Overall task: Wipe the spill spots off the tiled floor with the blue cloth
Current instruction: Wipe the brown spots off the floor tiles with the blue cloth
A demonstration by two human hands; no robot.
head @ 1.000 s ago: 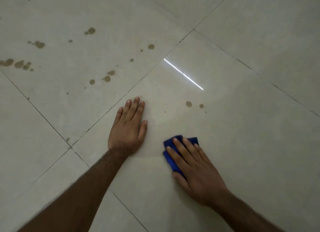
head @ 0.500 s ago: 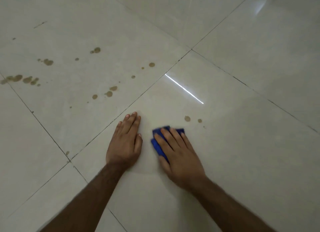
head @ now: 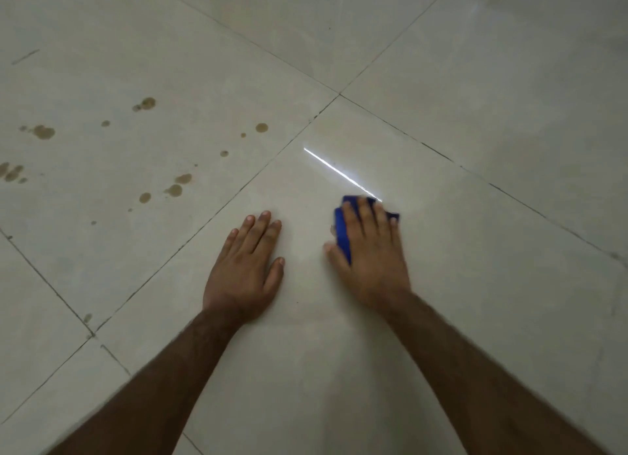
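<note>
1. Bracing on my left hand [head: 245,267], I have it flat on the near tile with the fingers straight and close together; it holds nothing and only takes my weight.
2. Just to the right of it, my right hand [head: 368,250] lies flat on the blue cloth [head: 341,232], fingers straight and spread a little, pressing it to the tiled floor [head: 475,284] rather than pinching it. The fingers look blurred, so I judge a wiping stroke is in hand on this tile.
3. My cloth is folded into a small pad, mostly hidden under the palm, showing at the left edge and past the fingertips. Its long axis seems to run near to far, tipped slightly right, along my fingers; its far end points at the near end of the bright light streak [head: 339,172].
4. I see no brown marks on this tile around the cloth; whether any lie beneath it I cannot tell.
5. Farther off and to the left, across the grout line [head: 238,189], the spill spots [head: 175,189] are scattered, well apart from the cloth. The next move, I judge, calls for carrying the cloth left over that line and pressing through the nearest cluster.
</note>
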